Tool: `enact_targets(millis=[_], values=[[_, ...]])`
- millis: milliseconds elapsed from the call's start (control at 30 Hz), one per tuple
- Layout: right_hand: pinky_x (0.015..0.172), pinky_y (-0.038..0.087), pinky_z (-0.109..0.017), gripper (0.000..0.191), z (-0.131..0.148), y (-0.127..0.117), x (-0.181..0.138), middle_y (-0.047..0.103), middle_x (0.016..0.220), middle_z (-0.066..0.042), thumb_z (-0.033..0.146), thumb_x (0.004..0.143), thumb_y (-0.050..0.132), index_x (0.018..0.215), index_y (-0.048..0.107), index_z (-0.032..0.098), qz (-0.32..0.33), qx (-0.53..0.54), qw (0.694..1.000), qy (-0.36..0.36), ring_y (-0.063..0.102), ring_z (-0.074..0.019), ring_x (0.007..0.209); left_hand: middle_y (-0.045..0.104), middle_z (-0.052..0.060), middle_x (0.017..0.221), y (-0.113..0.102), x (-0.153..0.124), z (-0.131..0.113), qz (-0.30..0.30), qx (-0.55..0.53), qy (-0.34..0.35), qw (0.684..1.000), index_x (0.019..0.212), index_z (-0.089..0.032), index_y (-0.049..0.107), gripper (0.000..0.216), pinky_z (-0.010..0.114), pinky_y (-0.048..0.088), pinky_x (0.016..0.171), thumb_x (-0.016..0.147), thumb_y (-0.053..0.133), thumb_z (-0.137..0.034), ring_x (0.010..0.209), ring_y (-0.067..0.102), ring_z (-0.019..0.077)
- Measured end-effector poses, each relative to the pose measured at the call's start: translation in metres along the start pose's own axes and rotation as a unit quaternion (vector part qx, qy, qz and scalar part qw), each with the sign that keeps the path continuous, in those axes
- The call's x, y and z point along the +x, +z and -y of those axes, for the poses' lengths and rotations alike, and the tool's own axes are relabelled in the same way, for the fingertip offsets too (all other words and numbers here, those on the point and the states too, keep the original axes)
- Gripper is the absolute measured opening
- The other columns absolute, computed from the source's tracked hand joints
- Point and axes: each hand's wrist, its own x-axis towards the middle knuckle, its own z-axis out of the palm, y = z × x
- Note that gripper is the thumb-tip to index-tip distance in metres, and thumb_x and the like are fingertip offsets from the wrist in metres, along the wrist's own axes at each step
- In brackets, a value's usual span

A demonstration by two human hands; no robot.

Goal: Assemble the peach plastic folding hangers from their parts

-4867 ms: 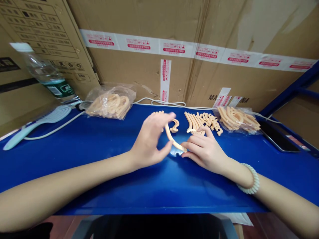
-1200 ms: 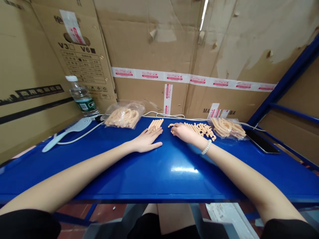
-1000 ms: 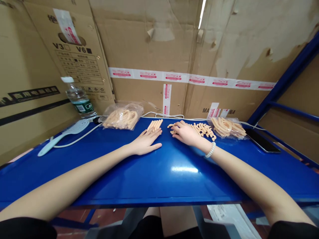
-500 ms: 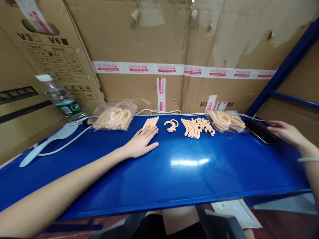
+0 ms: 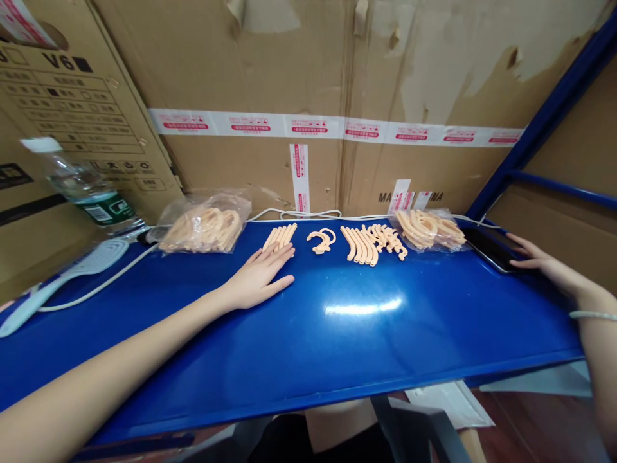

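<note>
Left hand flat, palm down, fingers straight and close together, thumb splayed to the side. Left forearm fully stretched forward, bare. Right hand reached far out to the right, palm down, fingers extended and slightly spread, gripping nothing. Right forearm angled outward. Hands well apart.

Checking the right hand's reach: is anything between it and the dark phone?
Nothing visible. The right hand has its fingertips at the edge of the phone; the bag of hooks lies on the phone's other side.
</note>
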Motion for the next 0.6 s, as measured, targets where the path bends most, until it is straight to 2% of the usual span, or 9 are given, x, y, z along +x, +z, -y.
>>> enact_targets(millis=[67, 200, 300, 467, 600], values=[[0.111, 0.042, -0.041, 0.085, -0.004, -0.003, 0.003, 0.044, 0.16, -0.013, 0.036, 0.077, 0.056, 0.158, 0.035, 0.03, 0.016, 0.018, 1.0, 0.01, 0.041, -0.0317, 0.147, 0.02, 0.004, 0.17, 0.0, 0.0, 0.0, -0.001, 0.0, 0.0, 1.0, 0.162, -0.021, 0.03, 0.077, 0.056, 0.02, 0.128, 0.101, 0.025, -0.069, 0.158, 0.016, 0.0324], [0.107, 0.045, -0.044, 0.09, -0.012, -0.01, 0.016, 0.052, 0.152, -0.019, 0.034, 0.068, 0.066, 0.155, 0.043, 0.028, 0.04, 0.026, 0.998, 0.036, 0.044, -0.0356, 0.144, 0.021, 0.004, 0.169, -0.001, 0.0, -0.001, -0.004, 0.002, 0.001, 1.0, 0.162, -0.021, 0.03, 0.077, 0.056, 0.02, 0.128, 0.101, 0.025, -0.069, 0.158, 0.016, 0.0324], [0.108, 0.045, -0.044, 0.089, -0.018, -0.011, 0.022, 0.05, 0.155, -0.018, 0.032, 0.067, 0.067, 0.154, 0.045, 0.03, 0.038, 0.027, 0.998, 0.03, 0.044, -0.0354, 0.145, 0.022, 0.005, 0.169, -0.003, 0.0, -0.003, -0.003, 0.003, 0.001, 1.0, 0.161, -0.019, 0.032, 0.077, 0.056, 0.02, 0.128, 0.101, 0.025, -0.069, 0.157, 0.017, 0.0327], [0.111, 0.043, -0.048, 0.085, -0.018, -0.003, 0.017, 0.049, 0.155, -0.017, 0.033, 0.073, 0.06, 0.155, 0.042, 0.027, 0.014, 0.0, 1.0, -0.004, 0.046, -0.0366, 0.143, 0.021, 0.004, 0.169, -0.005, 0.0, -0.004, -0.001, 0.003, -0.005, 1.0, 0.162, -0.02, 0.03, 0.077, 0.055, 0.019, 0.128, 0.102, 0.025, -0.068, 0.158, 0.016, 0.0316], [0.11, 0.045, -0.041, 0.076, -0.01, 0.012, 0.005, 0.053, 0.153, -0.014, 0.032, 0.079, 0.049, 0.155, 0.041, 0.029, -0.054, -0.067, 0.995, -0.049, 0.051, -0.0304, 0.14, 0.02, 0.004, 0.17, -0.006, 0.0, -0.004, 0.003, -0.004, -0.008, 1.0, 0.162, -0.02, 0.03, 0.076, 0.054, 0.019, 0.128, 0.101, 0.027, -0.067, 0.158, 0.015, 0.0313]])
